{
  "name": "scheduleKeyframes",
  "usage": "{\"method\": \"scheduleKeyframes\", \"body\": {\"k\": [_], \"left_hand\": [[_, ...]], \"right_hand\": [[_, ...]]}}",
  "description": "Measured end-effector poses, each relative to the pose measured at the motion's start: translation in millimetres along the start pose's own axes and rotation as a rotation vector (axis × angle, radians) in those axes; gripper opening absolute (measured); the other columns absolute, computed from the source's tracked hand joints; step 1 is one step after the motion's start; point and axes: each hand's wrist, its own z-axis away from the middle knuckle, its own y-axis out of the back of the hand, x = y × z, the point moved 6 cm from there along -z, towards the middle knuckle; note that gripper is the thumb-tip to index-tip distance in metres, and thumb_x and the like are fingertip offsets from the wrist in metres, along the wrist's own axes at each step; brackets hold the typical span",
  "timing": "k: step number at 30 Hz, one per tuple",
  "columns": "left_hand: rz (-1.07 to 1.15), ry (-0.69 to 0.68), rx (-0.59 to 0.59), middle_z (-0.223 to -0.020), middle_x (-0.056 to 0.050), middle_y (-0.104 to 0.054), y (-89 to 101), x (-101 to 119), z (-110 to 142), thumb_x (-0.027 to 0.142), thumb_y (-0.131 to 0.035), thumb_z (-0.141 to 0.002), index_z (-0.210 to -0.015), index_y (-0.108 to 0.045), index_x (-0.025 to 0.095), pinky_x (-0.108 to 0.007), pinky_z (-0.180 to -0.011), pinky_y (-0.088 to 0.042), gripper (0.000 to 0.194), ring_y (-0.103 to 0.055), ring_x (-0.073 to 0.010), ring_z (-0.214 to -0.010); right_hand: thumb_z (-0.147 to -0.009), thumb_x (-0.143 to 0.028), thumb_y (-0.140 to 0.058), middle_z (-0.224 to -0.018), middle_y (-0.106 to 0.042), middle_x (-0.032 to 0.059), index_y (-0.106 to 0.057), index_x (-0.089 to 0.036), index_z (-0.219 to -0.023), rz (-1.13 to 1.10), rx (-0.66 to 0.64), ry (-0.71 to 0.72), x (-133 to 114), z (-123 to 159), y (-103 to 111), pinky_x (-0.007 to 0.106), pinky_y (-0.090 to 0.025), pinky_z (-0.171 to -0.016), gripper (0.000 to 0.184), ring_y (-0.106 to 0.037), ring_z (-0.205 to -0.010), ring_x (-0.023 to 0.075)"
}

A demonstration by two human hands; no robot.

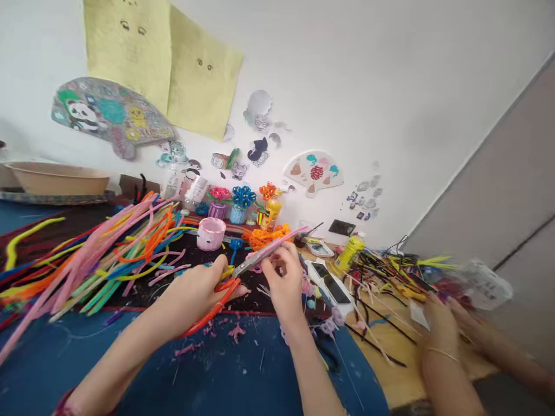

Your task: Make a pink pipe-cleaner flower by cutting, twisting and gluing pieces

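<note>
My left hand point(195, 294) is wrapped round the handles of a pair of scissors point(217, 301) with orange-red grips. The blades point up and to the right, towards my right hand point(284, 280). Between its bent fingers, my right hand pinches a pink pipe cleaner point(295, 232), which runs alongside the blades. I cannot tell whether the blades touch it. Behind the hands are a pink cup point(211, 234) made of pipe cleaners, a blue flower point(235, 245) and an orange bundle point(264, 237). Pink scraps point(236, 332) lie on the blue table surface below.
A large heap of coloured pipe cleaners point(82, 260) covers the left side. Pipe-cleaner flower pots point(238, 212) and a yellow bottle point(272, 211) stand by the wall. To the right lie a phone point(332, 283) and more pipe cleaners point(385, 271). Another person's hands point(442, 323) work there.
</note>
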Motion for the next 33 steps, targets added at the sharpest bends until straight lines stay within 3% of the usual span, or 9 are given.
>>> {"method": "scheduleKeyframes", "body": {"k": [13, 26, 33], "left_hand": [[-0.085, 0.020, 0.001, -0.055, 0.006, -0.037, 0.5, -1.6, -6.4, 0.056, -0.041, -0.086, -0.077, -0.028, 0.026, -0.025, -0.052, -0.020, 0.034, -0.044, -0.0194, -0.051], [-0.095, 0.095, -0.077, -0.070, -0.001, -0.057, 1.3, 0.3, -0.3, 0.059, -0.038, -0.086, -0.088, -0.031, 0.025, -0.026, -0.053, -0.024, 0.035, -0.056, -0.0239, -0.061], [-0.139, 0.086, -0.032, -0.060, 0.002, -0.050, 0.0, -1.1, -2.1, 0.059, -0.037, -0.087, -0.085, -0.030, 0.026, -0.025, -0.051, -0.024, 0.034, -0.056, -0.0251, -0.057]], "right_hand": [[-0.078, -0.018, -0.060, -0.090, -0.052, 0.0029, -0.065, -0.018, -0.074, 0.024, 0.010, -0.003, 2.5, -3.2, 4.9, 0.025, -0.042, -0.059, 0.006, -0.051, -0.072, 0.0143], [-0.079, -0.018, -0.059, -0.084, -0.047, 0.0008, -0.062, -0.018, -0.074, 0.104, -0.026, -0.034, 0.2, -2.5, 3.8, 0.026, -0.039, -0.058, 0.006, -0.049, -0.070, 0.0150], [-0.079, -0.017, -0.058, -0.083, -0.046, 0.0003, -0.057, -0.019, -0.069, 0.137, -0.040, -0.006, -3.4, -1.8, 1.9, 0.027, -0.039, -0.058, 0.010, -0.047, -0.068, 0.0146]]}}
